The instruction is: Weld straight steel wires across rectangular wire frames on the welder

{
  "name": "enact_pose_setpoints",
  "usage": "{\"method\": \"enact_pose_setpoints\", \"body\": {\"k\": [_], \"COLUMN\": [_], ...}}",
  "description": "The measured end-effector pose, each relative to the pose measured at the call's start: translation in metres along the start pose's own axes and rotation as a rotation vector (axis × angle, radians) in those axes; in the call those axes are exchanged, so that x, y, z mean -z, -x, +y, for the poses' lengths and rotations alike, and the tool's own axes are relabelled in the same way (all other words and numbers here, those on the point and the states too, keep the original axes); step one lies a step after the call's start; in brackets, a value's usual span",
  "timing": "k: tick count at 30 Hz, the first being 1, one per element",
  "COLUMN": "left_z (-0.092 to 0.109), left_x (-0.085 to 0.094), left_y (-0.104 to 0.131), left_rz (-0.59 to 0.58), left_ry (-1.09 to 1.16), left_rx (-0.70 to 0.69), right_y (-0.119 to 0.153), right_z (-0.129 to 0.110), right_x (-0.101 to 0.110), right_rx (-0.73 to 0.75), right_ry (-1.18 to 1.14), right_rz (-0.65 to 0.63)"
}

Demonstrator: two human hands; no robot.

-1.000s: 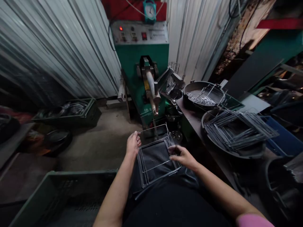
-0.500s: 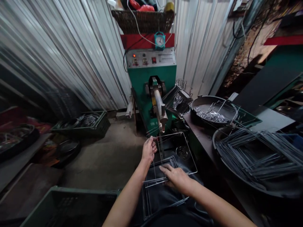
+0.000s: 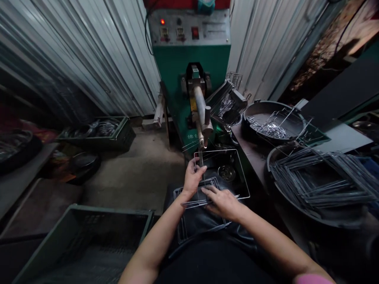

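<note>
Below the tip of the green machine (image 3: 167, 59), a rectangular wire frame (image 3: 243, 173) extends to the right of my hands. My left hand (image 3: 194, 175) is at the frame's left side, thumb and fingers bent around the wire. Lower and to the right, my right hand (image 3: 222, 201) holds wires near the frame's front edge, its fingertips close together and partly hidden. More wire frames (image 3: 181, 225) rest on the dark apron over my lap, under my hands.
At the right, a round tray (image 3: 269, 165) holds many wire frames; behind it another round tray (image 3: 245, 114) holds small metal pieces. A green crate (image 3: 74, 207) stands at front left, and a crate of metal parts (image 3: 122, 136) stands farther back.
The view has tipped downward, closer to the machine. My left hand has moved right along the frame, and its fingers have changed from a tight pinch to a looser bend.
</note>
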State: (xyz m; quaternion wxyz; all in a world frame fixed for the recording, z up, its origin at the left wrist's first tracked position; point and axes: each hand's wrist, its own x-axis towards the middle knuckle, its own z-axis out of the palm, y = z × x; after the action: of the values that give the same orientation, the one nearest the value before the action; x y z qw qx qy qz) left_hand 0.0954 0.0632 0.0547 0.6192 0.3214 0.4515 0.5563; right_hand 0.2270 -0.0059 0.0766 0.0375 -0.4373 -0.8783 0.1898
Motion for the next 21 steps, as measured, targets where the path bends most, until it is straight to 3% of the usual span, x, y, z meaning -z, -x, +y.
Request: {"method": "enact_pose_setpoints", "body": {"k": [8, 21], "left_z": [-0.0014, -0.0050], "left_x": [-0.0021, 0.0034], "left_y": [0.0002, 0.0009], "left_rz": [-0.061, -0.048], "left_ry": [0.039, 0.167], "left_rx": [-0.081, -0.023], "right_y": [0.0026, 0.0060], "right_z": [-0.0025, -0.0031], "right_x": [-0.0018, -0.0028], "right_rx": [0.000, 0.040], "right_ry": [0.056, -0.034], "right_rz": [0.010, 0.024]}}
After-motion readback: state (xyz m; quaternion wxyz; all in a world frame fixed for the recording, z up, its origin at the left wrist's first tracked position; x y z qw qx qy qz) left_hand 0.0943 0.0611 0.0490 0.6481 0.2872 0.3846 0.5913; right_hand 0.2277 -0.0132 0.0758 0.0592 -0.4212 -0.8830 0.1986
